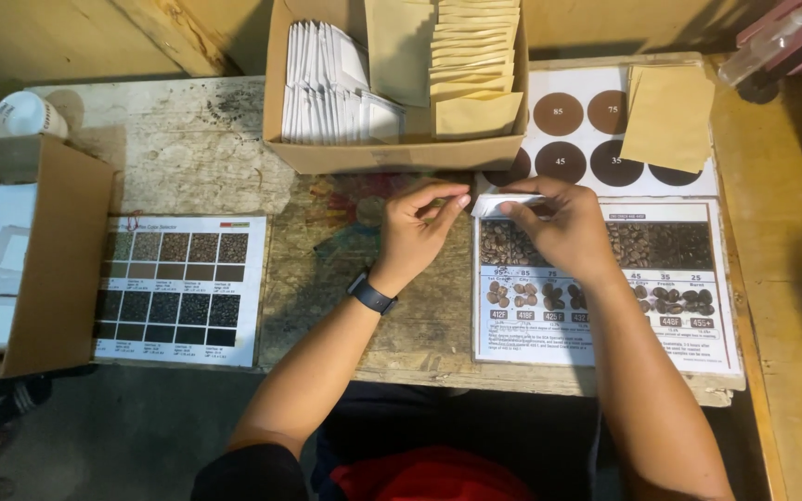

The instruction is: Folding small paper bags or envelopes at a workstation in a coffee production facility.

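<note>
The right hand point(563, 227) pinches a small white sachet point(498, 202) at its right end, fingers closed on it, and the sachet runs near level from 9 to 3 o'clock, just above the bean chart point(605, 288) on the desk point(197, 153). The left hand point(415, 232) sits at 9 o'clock from it — nearly touching its free left end — with thumb and forefinger curled close together; I cannot tell if they grip anything. The box point(392, 153) of white and tan sachets lies at 12 o'clock, nearer the left hand.
</note>
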